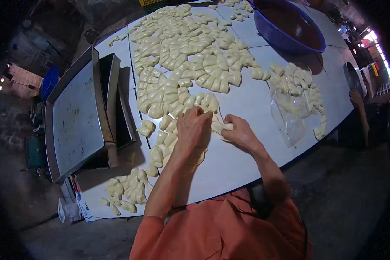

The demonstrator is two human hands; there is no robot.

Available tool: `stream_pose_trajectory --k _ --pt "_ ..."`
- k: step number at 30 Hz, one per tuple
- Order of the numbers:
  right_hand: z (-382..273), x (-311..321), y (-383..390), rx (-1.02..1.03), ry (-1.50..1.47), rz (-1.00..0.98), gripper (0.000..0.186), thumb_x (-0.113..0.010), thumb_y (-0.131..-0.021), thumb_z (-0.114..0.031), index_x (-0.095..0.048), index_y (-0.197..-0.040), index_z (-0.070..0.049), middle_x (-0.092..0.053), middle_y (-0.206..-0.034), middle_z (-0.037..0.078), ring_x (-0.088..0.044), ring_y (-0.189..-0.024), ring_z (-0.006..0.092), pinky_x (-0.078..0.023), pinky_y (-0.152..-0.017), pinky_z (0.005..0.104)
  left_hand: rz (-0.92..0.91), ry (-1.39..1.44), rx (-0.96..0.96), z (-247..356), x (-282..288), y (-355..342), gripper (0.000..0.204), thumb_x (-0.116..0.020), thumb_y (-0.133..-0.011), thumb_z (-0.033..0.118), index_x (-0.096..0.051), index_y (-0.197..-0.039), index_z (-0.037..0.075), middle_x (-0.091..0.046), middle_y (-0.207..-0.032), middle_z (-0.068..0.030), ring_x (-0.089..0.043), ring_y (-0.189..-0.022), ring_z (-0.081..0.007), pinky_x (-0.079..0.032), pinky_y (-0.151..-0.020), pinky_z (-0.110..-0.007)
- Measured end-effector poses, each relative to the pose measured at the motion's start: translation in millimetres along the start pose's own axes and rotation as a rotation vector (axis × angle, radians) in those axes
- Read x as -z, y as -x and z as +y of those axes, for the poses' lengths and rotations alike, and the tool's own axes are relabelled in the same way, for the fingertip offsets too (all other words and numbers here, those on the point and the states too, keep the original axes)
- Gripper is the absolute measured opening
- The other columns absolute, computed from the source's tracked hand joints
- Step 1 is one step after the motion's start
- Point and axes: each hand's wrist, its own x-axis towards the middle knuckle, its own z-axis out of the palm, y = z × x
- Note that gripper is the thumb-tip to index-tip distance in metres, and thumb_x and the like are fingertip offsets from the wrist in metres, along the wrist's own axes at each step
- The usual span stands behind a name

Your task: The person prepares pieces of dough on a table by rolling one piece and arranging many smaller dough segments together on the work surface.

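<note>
Pale, glossy pieces of dough [173, 56] lie close together over much of the white table. At the near edge of this spread, my left hand [194, 125] is closed on the dough, fingers curled and partly hidden. Just to its right, my right hand [241, 133] pinches a piece of dough [221, 126] between thumb and fingers. A thin stretched strand of dough runs between the two hands. More dough pieces [158, 154] lie beside and under my left forearm.
Metal trays [75, 119] lean at the left of the table [242, 173]. A purple basin [290, 28] with brownish contents stands far right. Dough partly covers a clear plastic bag [288, 119] on the right. A smaller dough cluster [130, 188] lies near left. Another person's hand [356, 99] touches a dark round pan [352, 78].
</note>
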Motion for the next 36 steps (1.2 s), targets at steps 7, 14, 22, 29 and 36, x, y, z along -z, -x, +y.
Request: stream_pose_trajectory --k 7,14,22,29,36 --pt "18 85 89 0.094 -0.390 -0.440 0.028 -0.076 -0.075 -0.018 -0.057 -0.089 -0.004 -0.058 -0.084 0.001 -0.056 -0.083 0.0095 -0.047 -0.074 0.0259 0.041 -0.025 -0.013 -5 -5 -4 0.019 -0.064 -0.085 0.013 -0.076 -0.099 0.017 -0.066 -0.093 -0.0100 -0.065 -0.090 -0.0319 -0.047 -0.077 -0.044" --pt "20 62 94 0.012 -0.805 -0.104 0.033 -0.075 -0.082 -0.013 -0.053 -0.105 -0.007 -0.064 -0.096 0.004 -0.061 -0.085 0.0114 -0.048 -0.076 0.0252 -0.004 0.190 0.093 33 22 36 0.041 -0.063 -0.095 0.026 -0.063 -0.128 0.003 -0.058 -0.132 -0.0244 -0.058 -0.115 -0.0426 -0.046 -0.099 -0.048" --pt "-13 -55 82 -0.055 -0.904 -0.273 0.037 -0.067 -0.092 -0.009 -0.046 -0.121 -0.005 -0.068 -0.107 0.011 -0.065 -0.093 0.0131 -0.055 -0.071 0.0275 -0.253 1.503 0.731 25 55 129 0.047 -0.071 -0.094 0.013 -0.055 -0.136 0.001 -0.067 -0.110 -0.0048 -0.063 -0.093 -0.0098 -0.051 -0.078 -0.025" --pt "-38 -140 103 0.047 -0.284 -0.393 0.034 -0.068 -0.093 -0.022 -0.058 -0.122 -0.006 -0.074 -0.092 0.011 -0.069 -0.073 0.0175 -0.054 -0.064 0.0319 -0.174 1.096 0.922 -28 126 211 0.037 -0.071 -0.091 0.005 -0.062 -0.126 -0.002 -0.067 -0.113 -0.0074 -0.065 -0.100 -0.0121 -0.054 -0.085 -0.028" --pt "-57 -179 101 0.280 0.361 -0.221 0.033 -0.062 -0.095 -0.038 -0.065 -0.115 -0.012 -0.072 -0.086 0.016 -0.070 -0.081 0.0350 -0.054 -0.070 0.0447 -0.243 0.453 0.680 -48 150 215 0.051 -0.074 -0.088 0.018 -0.057 -0.134 0.003 -0.070 -0.109 -0.0189 -0.070 -0.097 -0.0273 -0.054 -0.083 -0.037"
